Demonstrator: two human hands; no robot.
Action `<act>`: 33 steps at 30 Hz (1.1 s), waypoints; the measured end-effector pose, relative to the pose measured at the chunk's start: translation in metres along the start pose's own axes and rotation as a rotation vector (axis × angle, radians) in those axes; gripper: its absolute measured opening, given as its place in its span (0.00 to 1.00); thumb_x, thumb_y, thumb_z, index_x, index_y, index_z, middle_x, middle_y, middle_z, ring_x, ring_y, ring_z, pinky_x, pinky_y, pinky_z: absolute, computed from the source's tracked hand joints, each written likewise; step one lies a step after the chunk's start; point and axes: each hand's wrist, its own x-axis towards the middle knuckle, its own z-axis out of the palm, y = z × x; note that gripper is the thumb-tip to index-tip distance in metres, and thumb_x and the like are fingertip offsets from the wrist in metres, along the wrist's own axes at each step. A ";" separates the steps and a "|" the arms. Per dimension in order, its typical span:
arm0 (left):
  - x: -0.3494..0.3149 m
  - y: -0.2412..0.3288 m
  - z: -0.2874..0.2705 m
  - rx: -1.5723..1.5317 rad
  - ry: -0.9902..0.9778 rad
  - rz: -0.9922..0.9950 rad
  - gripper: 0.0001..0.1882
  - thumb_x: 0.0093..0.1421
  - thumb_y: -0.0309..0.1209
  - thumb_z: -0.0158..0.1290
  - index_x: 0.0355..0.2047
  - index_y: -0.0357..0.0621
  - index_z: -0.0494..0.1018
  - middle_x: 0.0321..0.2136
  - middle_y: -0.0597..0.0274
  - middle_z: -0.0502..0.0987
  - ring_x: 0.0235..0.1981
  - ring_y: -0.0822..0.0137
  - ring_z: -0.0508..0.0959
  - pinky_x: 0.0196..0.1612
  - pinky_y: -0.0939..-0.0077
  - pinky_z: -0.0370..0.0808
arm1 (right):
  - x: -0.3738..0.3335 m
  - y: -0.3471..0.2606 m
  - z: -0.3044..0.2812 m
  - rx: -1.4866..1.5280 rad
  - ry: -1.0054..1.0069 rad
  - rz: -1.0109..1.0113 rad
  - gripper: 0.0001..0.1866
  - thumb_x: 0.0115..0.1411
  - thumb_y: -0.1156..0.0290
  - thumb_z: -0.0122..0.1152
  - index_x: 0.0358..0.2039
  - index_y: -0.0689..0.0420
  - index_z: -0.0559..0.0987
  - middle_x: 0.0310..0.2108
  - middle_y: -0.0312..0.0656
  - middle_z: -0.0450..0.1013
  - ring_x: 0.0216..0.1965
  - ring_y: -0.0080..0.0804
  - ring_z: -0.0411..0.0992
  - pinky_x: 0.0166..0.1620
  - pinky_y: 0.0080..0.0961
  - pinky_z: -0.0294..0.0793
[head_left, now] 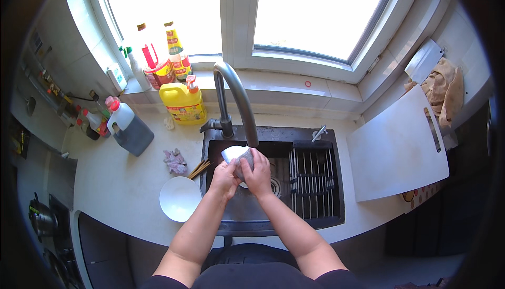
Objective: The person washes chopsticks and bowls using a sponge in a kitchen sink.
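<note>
Over the sink (231,229), just under the tap's spout, I hold a small white bowl (230,154) tilted between both hands. My left hand (224,180) is closed on its near left side. With my right hand (258,174) I press a grey cloth (243,166) against the bowl, fingers wrapped round it. Part of the bowl is hidden by the cloth and my fingers. Below my hands, another pale round rim shows in the sink beside the drain (275,186), mostly covered.
The dark tap (239,89) arches over the basin; a drying rack (313,184) fills its right side. On the left counter are a white bowl (180,199), chopsticks (200,169), a crumpled rag (175,161), a yellow jug (184,105) and a dark-filled jug (131,134). A white cutting board (394,152) leans right.
</note>
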 end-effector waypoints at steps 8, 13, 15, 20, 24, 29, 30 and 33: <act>-0.009 -0.010 0.000 0.310 -0.122 0.216 0.10 0.63 0.32 0.46 0.41 0.40 0.70 0.34 0.65 0.75 0.34 0.75 0.73 0.38 0.78 0.71 | 0.003 0.028 -0.008 -0.111 0.009 0.327 0.22 0.59 0.55 0.51 0.25 0.62 0.80 0.34 0.55 0.74 0.41 0.46 0.71 0.43 0.33 0.69; -0.009 -0.003 -0.002 0.334 -0.142 0.196 0.11 0.63 0.31 0.47 0.41 0.38 0.71 0.34 0.66 0.75 0.34 0.78 0.71 0.39 0.82 0.68 | -0.007 0.011 -0.012 0.126 0.168 0.286 0.18 0.57 0.58 0.56 0.26 0.62 0.80 0.27 0.49 0.75 0.35 0.40 0.72 0.39 0.32 0.70; -0.013 -0.003 0.001 0.379 -0.208 0.170 0.11 0.63 0.33 0.48 0.40 0.38 0.71 0.33 0.67 0.74 0.33 0.78 0.72 0.38 0.81 0.69 | -0.002 0.021 -0.008 0.248 0.245 0.306 0.18 0.57 0.58 0.57 0.26 0.62 0.80 0.25 0.48 0.75 0.33 0.38 0.72 0.37 0.31 0.70; -0.015 -0.009 -0.003 0.467 -0.236 0.215 0.12 0.63 0.34 0.48 0.40 0.39 0.71 0.32 0.69 0.74 0.32 0.79 0.71 0.37 0.83 0.68 | 0.011 0.027 -0.017 0.244 0.116 0.442 0.17 0.57 0.58 0.56 0.29 0.61 0.80 0.27 0.46 0.75 0.32 0.36 0.73 0.35 0.30 0.70; -0.004 -0.009 -0.010 0.572 -0.157 0.275 0.13 0.64 0.36 0.46 0.38 0.38 0.73 0.31 0.68 0.74 0.31 0.80 0.70 0.36 0.84 0.68 | 0.004 -0.014 -0.021 -0.092 0.185 -0.093 0.17 0.56 0.59 0.57 0.42 0.57 0.78 0.46 0.50 0.69 0.47 0.45 0.66 0.52 0.35 0.63; 0.003 -0.013 -0.013 0.648 0.003 0.403 0.18 0.65 0.41 0.43 0.29 0.40 0.74 0.23 0.71 0.73 0.23 0.82 0.68 0.27 0.85 0.66 | 0.018 -0.007 -0.009 0.030 -0.110 -0.011 0.20 0.57 0.58 0.53 0.44 0.59 0.77 0.50 0.57 0.67 0.53 0.52 0.63 0.57 0.39 0.58; 0.003 -0.011 -0.019 0.644 0.006 0.379 0.19 0.65 0.42 0.43 0.28 0.40 0.73 0.21 0.71 0.72 0.22 0.82 0.68 0.26 0.85 0.65 | 0.025 -0.003 -0.011 0.034 -0.165 0.019 0.20 0.58 0.57 0.52 0.44 0.59 0.76 0.50 0.57 0.67 0.53 0.53 0.62 0.57 0.40 0.58; 0.003 0.005 -0.027 0.383 -0.063 0.196 0.21 0.64 0.46 0.43 0.28 0.41 0.74 0.23 0.68 0.75 0.22 0.78 0.72 0.27 0.83 0.69 | 0.036 0.025 -0.011 0.289 -0.283 0.187 0.24 0.61 0.53 0.47 0.42 0.62 0.76 0.49 0.58 0.67 0.53 0.51 0.63 0.57 0.37 0.59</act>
